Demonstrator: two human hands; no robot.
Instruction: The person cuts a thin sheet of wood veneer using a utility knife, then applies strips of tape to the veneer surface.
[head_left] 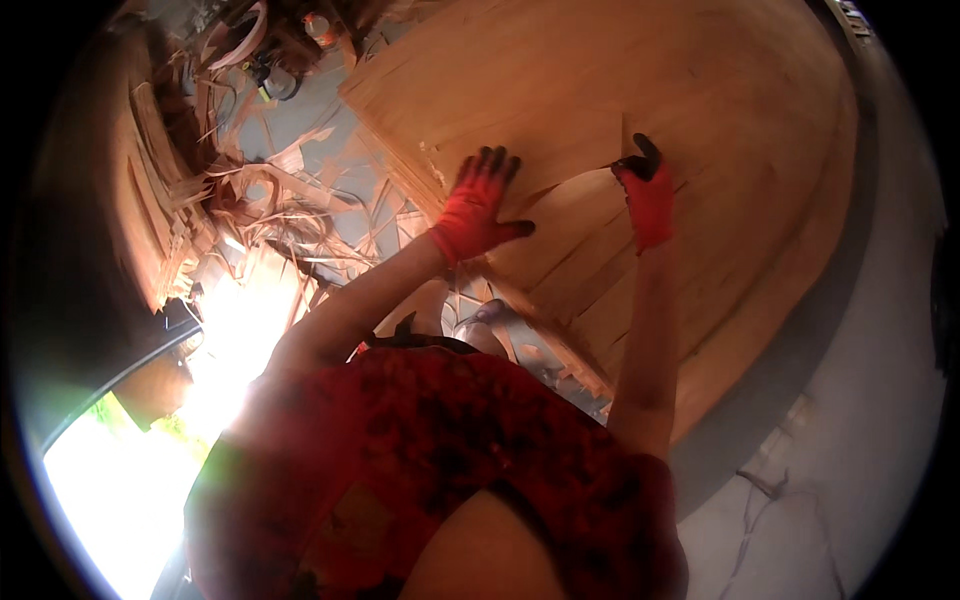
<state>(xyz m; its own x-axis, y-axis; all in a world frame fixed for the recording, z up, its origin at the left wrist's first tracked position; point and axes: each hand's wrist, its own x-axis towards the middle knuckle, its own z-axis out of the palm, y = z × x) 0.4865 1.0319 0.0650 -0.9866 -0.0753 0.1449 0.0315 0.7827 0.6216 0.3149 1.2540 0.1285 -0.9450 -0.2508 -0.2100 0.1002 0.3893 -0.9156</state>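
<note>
A broad stack of thin wood veneer sheets (pixel 740 120) lies in front of me. My left hand (pixel 478 210), in a red glove with dark fingertips, rests on the sheets near their left edge, fingers spread. Farther right, my right hand (pixel 645 190), gloved the same way, is closed over the stack with one dark-tipped digit sticking up. A small dark point shows at its left side; what the fingers hold is too small to make out. Between the hands runs a pale curved edge of veneer (pixel 585 187). Splits and overlapping pieces show nearer to me.
Torn veneer scraps (pixel 290 190) litter the floor at the left. More veneer (pixel 150 190) is piled at the far left. A clear rounded container (pixel 281 84) and an orange-capped bottle (pixel 318 28) are at the back left. Cord-like strands (pixel 765 487) lie on the floor at the right.
</note>
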